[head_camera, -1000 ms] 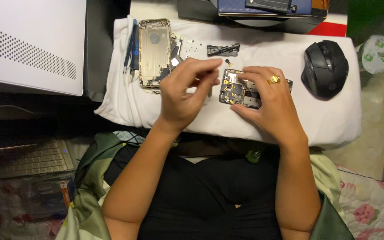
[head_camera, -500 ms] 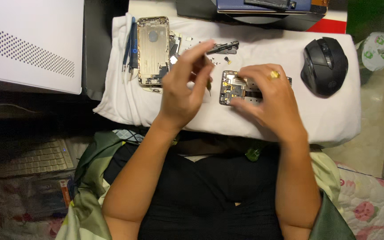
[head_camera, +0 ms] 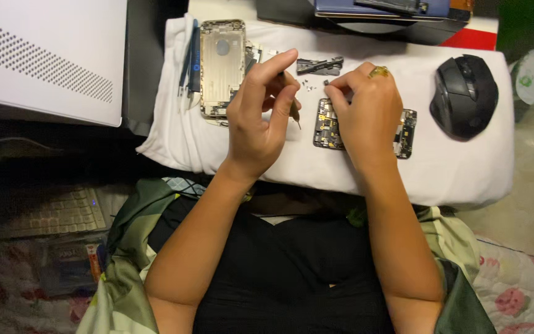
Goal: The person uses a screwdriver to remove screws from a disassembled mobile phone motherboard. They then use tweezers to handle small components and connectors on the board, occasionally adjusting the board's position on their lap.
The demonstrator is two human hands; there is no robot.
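Surface: a desk (head_camera: pixel 465 179) covered by a white cloth, its near edge rounded and hanging towards the person's lap.
Left hand (head_camera: pixel 261 117): raised just above the cloth, grip closed round a thin screwdriver (head_camera: pixel 294 111) whose tip points down beside the circuit board.
Right hand (head_camera: pixel 366 114): lies over the middle of the circuit board (head_camera: pixel 326 127), fingertips pinched together at the board's far edge; whether anything sits between them cannot be told. A gold ring (head_camera: pixel 378 72) shows on one finger.
Circuit board: flat on the cloth at centre, dark, its two ends showing on either side of the right hand.
Far side: a gold phone back shell (head_camera: pixel 220 62) lying flat, blue tools (head_camera: pixel 191 59) along its left edge, a small dark metal bracket (head_camera: pixel 319 64) and tiny screws (head_camera: pixel 307 88) near the fingertips.
Right of the cloth: a black computer mouse (head_camera: pixel 463 93).
Room: a white perforated case (head_camera: pixel 38 55) at the left, a pale keyboard (head_camera: pixel 50 213) lower down in shadow, and floral bedding (head_camera: pixel 520 297) at the lower right.
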